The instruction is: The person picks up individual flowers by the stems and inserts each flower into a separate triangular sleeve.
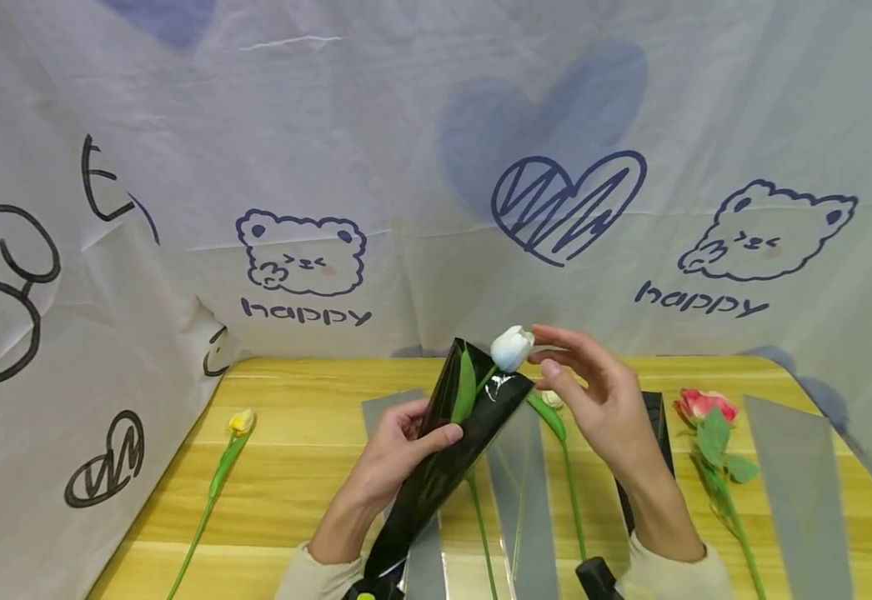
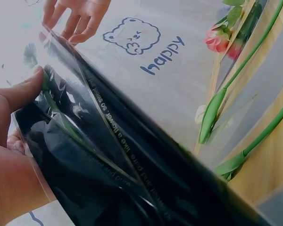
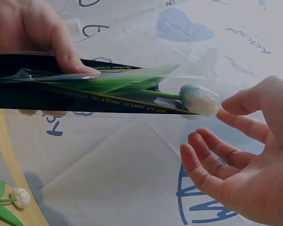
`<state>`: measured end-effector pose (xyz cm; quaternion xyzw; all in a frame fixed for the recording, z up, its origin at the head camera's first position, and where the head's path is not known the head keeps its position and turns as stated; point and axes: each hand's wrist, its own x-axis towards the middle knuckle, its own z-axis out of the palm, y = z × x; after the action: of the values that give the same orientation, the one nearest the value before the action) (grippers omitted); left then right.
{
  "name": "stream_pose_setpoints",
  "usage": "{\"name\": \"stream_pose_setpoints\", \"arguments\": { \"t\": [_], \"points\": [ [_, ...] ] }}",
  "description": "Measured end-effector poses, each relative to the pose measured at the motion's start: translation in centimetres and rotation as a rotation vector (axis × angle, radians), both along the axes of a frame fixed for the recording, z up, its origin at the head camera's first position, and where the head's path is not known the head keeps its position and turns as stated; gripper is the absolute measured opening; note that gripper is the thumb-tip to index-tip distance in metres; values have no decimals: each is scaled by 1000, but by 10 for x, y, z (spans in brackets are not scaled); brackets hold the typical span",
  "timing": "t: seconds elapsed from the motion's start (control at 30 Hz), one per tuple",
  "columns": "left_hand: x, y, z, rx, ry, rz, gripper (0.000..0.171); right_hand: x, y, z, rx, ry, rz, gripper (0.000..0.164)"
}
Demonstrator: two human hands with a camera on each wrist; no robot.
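My left hand [image 1: 387, 458] grips a black flower sleeve [image 1: 451, 471] with a clear film front, its thumb lying across the film. Inside the sleeve is an artificial tulip [image 1: 512, 348] with a pale blue-white head, and its green leaf [image 1: 464, 387] shows near the sleeve's upper opening. Printed lettering runs along the sleeve in the left wrist view. Beside the tulip head, at the open end of the sleeve, my right hand [image 1: 604, 408] has its fingers loosely bent and spread. In the right wrist view its thumb and forefinger are close to the film's edge [image 3: 205, 77].
A yellow tulip [image 1: 241, 422] lies at the left of the wooden table [image 1: 286, 467]. Another white tulip [image 1: 552, 400] lies behind the hands. To the right are a black sleeve [image 1: 655, 417], a pink rose [image 1: 706, 406] and a grey sleeve [image 1: 799, 492]. A printed cloth [image 1: 421, 275] hangs behind.
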<state>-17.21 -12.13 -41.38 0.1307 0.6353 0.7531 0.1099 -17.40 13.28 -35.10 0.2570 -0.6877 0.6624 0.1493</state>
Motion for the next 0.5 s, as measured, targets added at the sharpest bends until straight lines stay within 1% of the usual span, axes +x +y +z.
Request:
{"name": "stream_pose_setpoints", "arguments": {
  "t": [0.1, 0.2, 0.3, 0.37, 0.43, 0.5],
  "points": [
    [0, 1, 1, 1, 7, 3, 37, -1, 2, 0, 14, -17, -17, 33],
    [-1, 3, 2, 18, 19, 8, 41, -1, 3, -3, 17, -84, -23, 31],
    [-1, 4, 4, 41, 23, 14, 43, 3, 5, -8, 9, -178, 35, 29],
    [-1, 4, 6, 60, 20, 17, 48, 7, 5, -10, 2, -211, 97, 29],
    [-1, 4, 7, 81, 23, 19, 54, 10, 3, -11, -7, -213, 140, 28],
    [-1, 5, 10, 100, 35, 19, 60, 11, -1, -11, -11, -184, 144, 26]
  ]
}}
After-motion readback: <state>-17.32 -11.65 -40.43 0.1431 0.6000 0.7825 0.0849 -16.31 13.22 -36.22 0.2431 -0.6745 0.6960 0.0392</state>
